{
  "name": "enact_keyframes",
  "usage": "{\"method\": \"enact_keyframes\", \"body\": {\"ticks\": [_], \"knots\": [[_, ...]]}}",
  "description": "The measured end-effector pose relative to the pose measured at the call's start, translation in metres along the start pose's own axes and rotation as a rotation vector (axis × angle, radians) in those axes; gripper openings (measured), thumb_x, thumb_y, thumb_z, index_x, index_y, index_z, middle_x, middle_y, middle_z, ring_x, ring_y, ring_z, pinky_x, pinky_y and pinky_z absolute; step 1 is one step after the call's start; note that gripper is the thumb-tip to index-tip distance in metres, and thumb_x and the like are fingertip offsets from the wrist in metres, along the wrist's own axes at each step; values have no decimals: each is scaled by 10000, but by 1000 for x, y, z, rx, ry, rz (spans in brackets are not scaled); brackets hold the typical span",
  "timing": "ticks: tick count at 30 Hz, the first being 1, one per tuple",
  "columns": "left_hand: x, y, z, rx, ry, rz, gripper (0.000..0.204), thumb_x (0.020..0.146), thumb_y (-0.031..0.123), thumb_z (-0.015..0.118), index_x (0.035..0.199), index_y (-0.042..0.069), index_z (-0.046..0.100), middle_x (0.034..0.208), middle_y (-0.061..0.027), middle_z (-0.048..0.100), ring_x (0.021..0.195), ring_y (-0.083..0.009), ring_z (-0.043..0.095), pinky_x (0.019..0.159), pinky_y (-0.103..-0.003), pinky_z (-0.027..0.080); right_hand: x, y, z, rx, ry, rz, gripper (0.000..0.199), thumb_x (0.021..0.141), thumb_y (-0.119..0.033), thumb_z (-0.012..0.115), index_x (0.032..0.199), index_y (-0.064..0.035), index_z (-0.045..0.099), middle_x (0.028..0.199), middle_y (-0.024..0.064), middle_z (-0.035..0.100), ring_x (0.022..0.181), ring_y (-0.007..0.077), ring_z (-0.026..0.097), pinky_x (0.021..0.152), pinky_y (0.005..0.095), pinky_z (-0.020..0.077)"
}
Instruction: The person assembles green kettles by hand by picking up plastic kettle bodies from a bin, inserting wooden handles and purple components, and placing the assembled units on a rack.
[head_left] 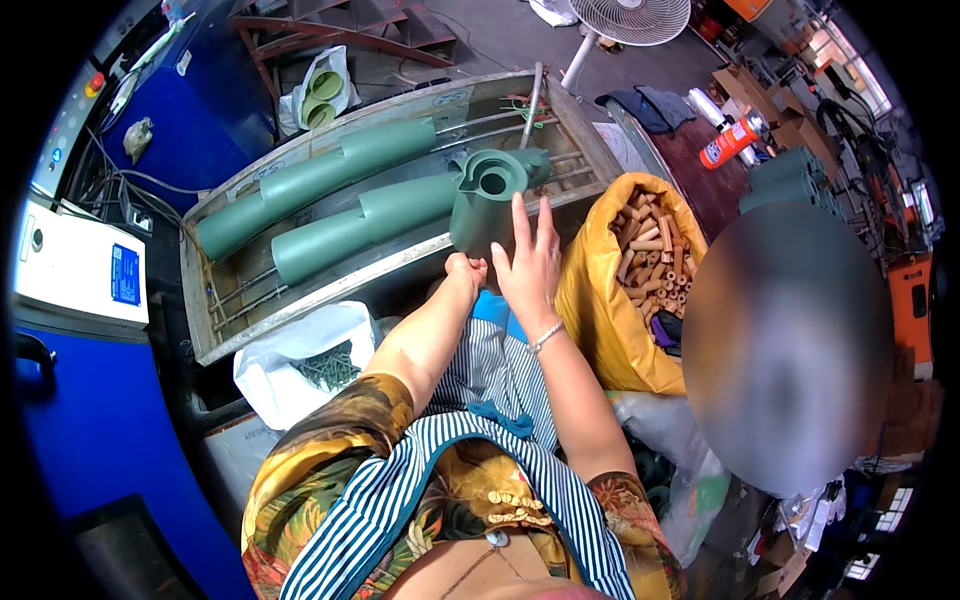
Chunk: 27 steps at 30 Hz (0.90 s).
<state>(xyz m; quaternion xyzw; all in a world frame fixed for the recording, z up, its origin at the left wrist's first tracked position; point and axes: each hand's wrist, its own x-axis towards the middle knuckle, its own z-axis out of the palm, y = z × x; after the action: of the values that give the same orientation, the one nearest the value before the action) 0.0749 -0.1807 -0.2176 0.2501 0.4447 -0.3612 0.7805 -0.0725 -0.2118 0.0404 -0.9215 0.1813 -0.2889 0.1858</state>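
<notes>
Hands [527, 262] | two, probably gripping one green fitting [487, 196] | two pipes [340, 200]

Your two bare forearms rise from the lower edge and meet at the middle of the view. Your left hand [466, 268] is curled into a loose fist, knuckles up, wrist bent slightly inward. Your right hand [530, 262] is open, fingers [521, 215] stretched upward and spread, with a thin bracelet round its wrist.

Matt green plastic jug [487, 205]; worn metal tray [300, 300]; glossy yellow sack [600, 310], seemingly plastic.
</notes>
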Motion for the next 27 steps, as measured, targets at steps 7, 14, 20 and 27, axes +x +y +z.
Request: {"method": "enact_keyframes", "body": {"ticks": [7, 14, 20, 27], "knots": [[-37, 22, -10, 346, 115, 166, 188, 966, 167, 450, 888, 76, 596, 674, -74, 545, 494, -174, 477, 529, -368, 484, 13, -2, 30, -90, -55, 12, 762, 812, -236, 740, 1493, -257, 397, 1594, 229, 196, 1266, 444, 466, 986, 499, 454], [-260, 15, 126, 1456, -634, 1756, 229, 920, 169, 620, 1116, 52, 631, 1075, -150, 669, 1089, -330, 604, 988, -401, 439, 0, 16, 32, -51, 100, 19, 766, 781, -183, 755, 1464, -129, 412, 1566, 261, 248, 1256, 481, 461, 1024, 495, 435], [-199, 6, 179, 2581, -127, 1753, 578, 808, 525, 703, 1106, 41, 599, 989, -192, 721, 1042, -353, 669, 999, -526, 411, -24, 45, 1, 250, 29, 39, 600, 797, -133, 726, 1338, -2, 505, 1377, 215, 495, 1275, 410, 473, 1066, 451, 418], [-231, 24, 198, 2606, -229, 1656, 344, 904, 315, 664, 1115, 88, 514, 976, -207, 707, 1010, -408, 665, 850, -578, 453, -118, 237, -150, -647, 24, 384, 255, 757, -167, 731, 994, -94, 675, 1018, 98, 655, 994, 318, 600, 868, 427, 490]]}}
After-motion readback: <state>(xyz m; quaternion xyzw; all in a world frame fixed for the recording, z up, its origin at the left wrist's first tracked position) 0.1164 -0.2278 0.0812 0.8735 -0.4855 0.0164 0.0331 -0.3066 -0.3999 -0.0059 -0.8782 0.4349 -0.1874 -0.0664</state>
